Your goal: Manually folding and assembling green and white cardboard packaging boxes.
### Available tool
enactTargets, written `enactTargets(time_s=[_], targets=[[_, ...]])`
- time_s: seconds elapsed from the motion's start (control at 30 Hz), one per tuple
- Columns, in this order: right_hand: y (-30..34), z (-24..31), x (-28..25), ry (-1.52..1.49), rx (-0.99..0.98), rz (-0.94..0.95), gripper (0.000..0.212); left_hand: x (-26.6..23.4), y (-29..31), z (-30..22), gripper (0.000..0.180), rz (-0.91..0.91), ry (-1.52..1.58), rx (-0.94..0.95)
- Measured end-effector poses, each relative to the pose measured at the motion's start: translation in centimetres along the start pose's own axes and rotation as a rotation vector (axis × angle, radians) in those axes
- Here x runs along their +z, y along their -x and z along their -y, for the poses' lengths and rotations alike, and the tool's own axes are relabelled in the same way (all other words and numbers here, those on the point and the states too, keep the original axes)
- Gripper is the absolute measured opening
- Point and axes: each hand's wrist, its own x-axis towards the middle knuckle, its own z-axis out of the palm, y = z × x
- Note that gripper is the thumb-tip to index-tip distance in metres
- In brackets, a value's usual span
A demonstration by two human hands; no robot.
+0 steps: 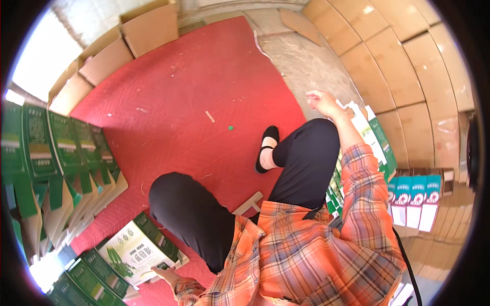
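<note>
My left hand (166,274) is at the lower left, its fingers closed on the near edge of a green and white printed carton (133,251). Part of that grip is hidden by the carton and my sleeve. Out to the right, past my knee, my right hand (323,103) is raised with its fingers loosely bent and apart, nothing in them. Beneath my right forearm are more green and white cartons (376,140), partly covered by the arm.
Green cartons with open flaps (76,158) stand stacked at the left, more (92,278) below them. Open brown boxes (149,31) line the far left edge. Sealed brown boxes (390,64) form a wall at right, near teal and white packs (417,196). Scraps lie on the red mat (194,92).
</note>
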Motion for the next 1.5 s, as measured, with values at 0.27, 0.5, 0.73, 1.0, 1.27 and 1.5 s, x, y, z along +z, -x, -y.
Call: enactTargets(time_s=[0.27, 0.5, 0.73, 1.0, 1.27, 1.5], targets=[[6.0, -15.8, 4.0, 0.116, -0.215, -0.057, 0.032, 0.7, 1.7, 0.2, 0.057, -0.384, -0.655, 0.404], [11.9, -22.8, 4.5, 0.356, 0.352, -0.184, 0.024, 12.5, 9.6, -3.1, 0.045, -0.011, -0.549, 0.919], [13.7, -21.6, 2.5, 0.573, 0.627, -0.232, 0.058, 30.2, 29.2, -11.5, 0.037, 0.362, -0.627, 1.449], [10.3, -23.9, 4.8, 0.700, 0.544, -0.301, 0.074, 43.3, 37.0, -4.3, 0.028, 1.216, -0.932, 1.423], [7.1, -27.2, 5.3, 0.970, 0.454, -0.206, 0.062, 44.3, 34.9, 1.0, 0.029, 1.343, -1.236, 1.232], [7.0, -21.1, 0.3, 1.005, 0.449, -0.243, 0.036, 44.0, 35.3, 0.2, 0.030, 1.389, -1.267, 1.262]])
